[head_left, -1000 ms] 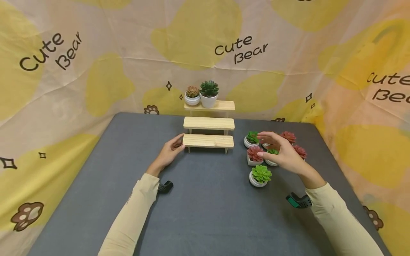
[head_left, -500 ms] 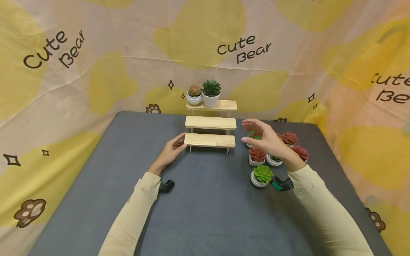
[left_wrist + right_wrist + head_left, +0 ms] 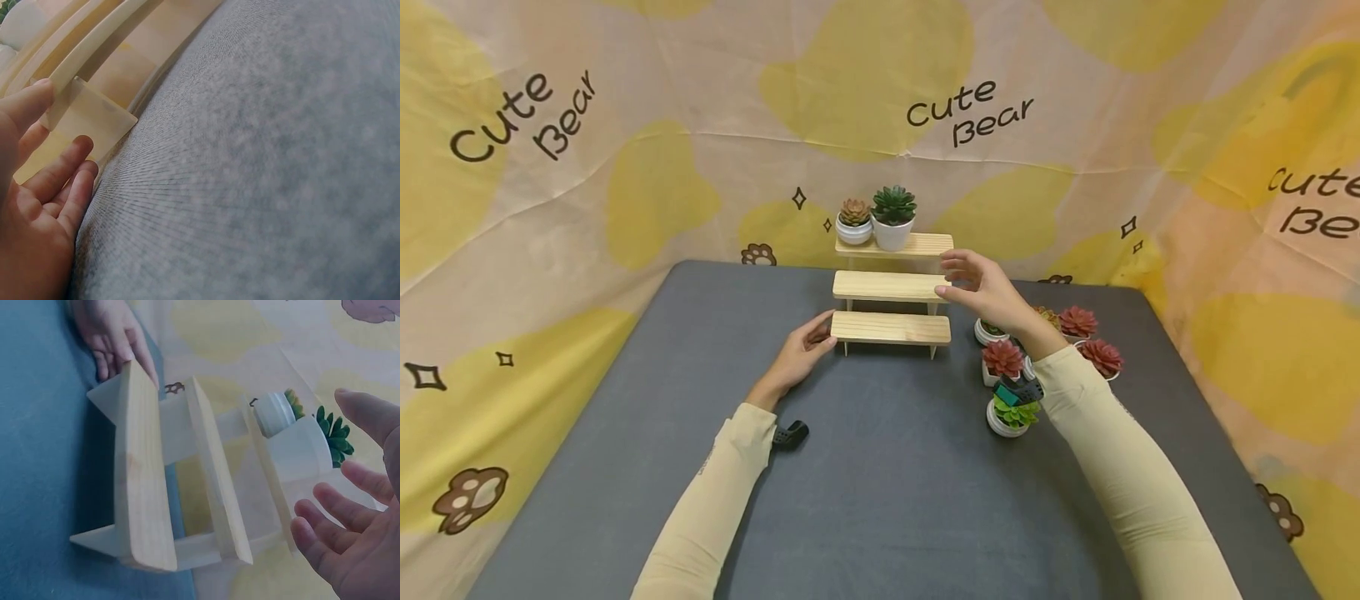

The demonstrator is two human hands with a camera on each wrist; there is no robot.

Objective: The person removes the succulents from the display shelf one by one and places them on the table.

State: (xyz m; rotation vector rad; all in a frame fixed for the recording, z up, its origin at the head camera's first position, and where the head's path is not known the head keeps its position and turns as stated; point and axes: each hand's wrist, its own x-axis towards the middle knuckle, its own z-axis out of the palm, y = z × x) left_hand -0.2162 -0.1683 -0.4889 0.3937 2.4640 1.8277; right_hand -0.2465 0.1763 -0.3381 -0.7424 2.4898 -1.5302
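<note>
A three-tier wooden display stand (image 3: 891, 327) with clear supports stands at the back of the table. My left hand (image 3: 797, 358) holds the left end of its lowest shelf, thumb at the front edge and index finger behind; the left wrist view shows the other fingers beside the clear side support (image 3: 100, 115). My right hand (image 3: 988, 292) hovers by the right ends of the upper shelves, fingers spread and slightly bent, holding nothing. On the top shelf sit a brownish succulent (image 3: 854, 223) in a white pot and, beside it, a dark green succulent (image 3: 893, 218).
Several potted succulents are grouped right of the stand, partly hidden by my right forearm. They include a red one in a square pot (image 3: 1003, 360), a bright green one (image 3: 1011, 415) in front and a red one (image 3: 1102, 358) farther right. A patterned cloth (image 3: 685, 167) hangs behind.
My right hand has moved left and away from me, from above the grouped succulents to the stand's right side. The left hand keeps its place on the lowest shelf.
</note>
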